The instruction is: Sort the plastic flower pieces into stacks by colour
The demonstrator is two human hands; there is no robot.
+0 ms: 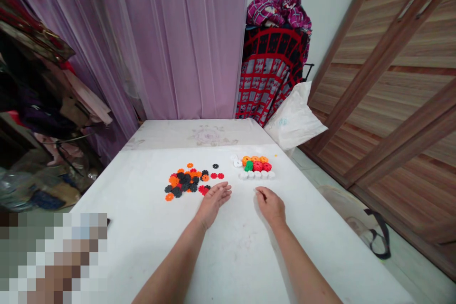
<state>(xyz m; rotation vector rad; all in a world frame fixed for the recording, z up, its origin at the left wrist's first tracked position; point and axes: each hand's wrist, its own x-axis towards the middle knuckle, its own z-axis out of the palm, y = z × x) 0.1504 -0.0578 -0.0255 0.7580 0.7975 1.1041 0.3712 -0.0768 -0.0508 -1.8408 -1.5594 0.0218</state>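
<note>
Beside a loose pile of black, orange and red notched discs (185, 180), my left hand (213, 203) is open, fingers spread, with nothing in it. My right hand (270, 205) is closed, thumb and fingers pinched together; a small pale bit shows at its fingertips, too small to name. Beyond the right hand stand grouped stacks of discs: a row of white stacks (257, 175) nearest, red stacks (261, 166) with a green stack (248, 166) behind them, and orange stacks (255, 159) at the back. A few white discs (237, 163) lie left of these.
The white table (142, 228) has a flowered cover at its far end. Behind it hang purple curtains (192, 38). A white bag (295, 118) stands at the back right, near a wooden wardrobe (377, 80). A blurred-out patch covers the lower left.
</note>
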